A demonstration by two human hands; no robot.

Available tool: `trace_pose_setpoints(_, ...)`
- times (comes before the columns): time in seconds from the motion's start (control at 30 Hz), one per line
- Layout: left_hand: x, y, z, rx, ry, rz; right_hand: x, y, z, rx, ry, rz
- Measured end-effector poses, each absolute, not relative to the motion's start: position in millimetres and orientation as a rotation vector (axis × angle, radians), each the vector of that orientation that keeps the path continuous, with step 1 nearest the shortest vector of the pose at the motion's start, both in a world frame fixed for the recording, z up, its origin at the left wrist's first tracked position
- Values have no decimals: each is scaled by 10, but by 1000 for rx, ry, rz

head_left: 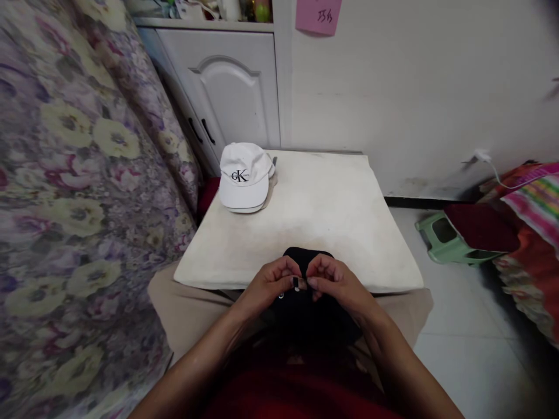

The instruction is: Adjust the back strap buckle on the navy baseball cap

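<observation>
A black cap or cloth item (301,320) lies on the lap at the near edge of the white table. My left hand (275,282) pinches a small strap piece with a dark and a pale part (296,283). Just right of it, my right hand (334,279) is closed with thumb and fingertips together at the strap's other side; what lies between them is too small to name. A white cap with black letters (244,174) rests on the table's far left corner, its brim toward me.
The white tabletop (332,198) stands against the wall and a white cabinet (231,87). A floral curtain (87,203) hangs at the left. At the right are a green stool (454,244) and colourful bedding (537,244).
</observation>
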State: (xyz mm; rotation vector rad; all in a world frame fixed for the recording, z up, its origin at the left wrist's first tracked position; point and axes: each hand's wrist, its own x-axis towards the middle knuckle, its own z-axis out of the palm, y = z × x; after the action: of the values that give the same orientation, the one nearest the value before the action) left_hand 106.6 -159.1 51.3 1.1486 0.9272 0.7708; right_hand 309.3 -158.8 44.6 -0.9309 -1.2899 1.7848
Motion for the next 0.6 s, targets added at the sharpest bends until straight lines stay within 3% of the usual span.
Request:
trace_pose_setpoints(0.27,1071,-1618,592,1254,941,735,3102,-1704,611,-955,-1378,1757)
trace_pose_setpoints(0.6,1073,-1658,602,1343,1007,708,3066,-1776,664,-1150,-1683,1364)
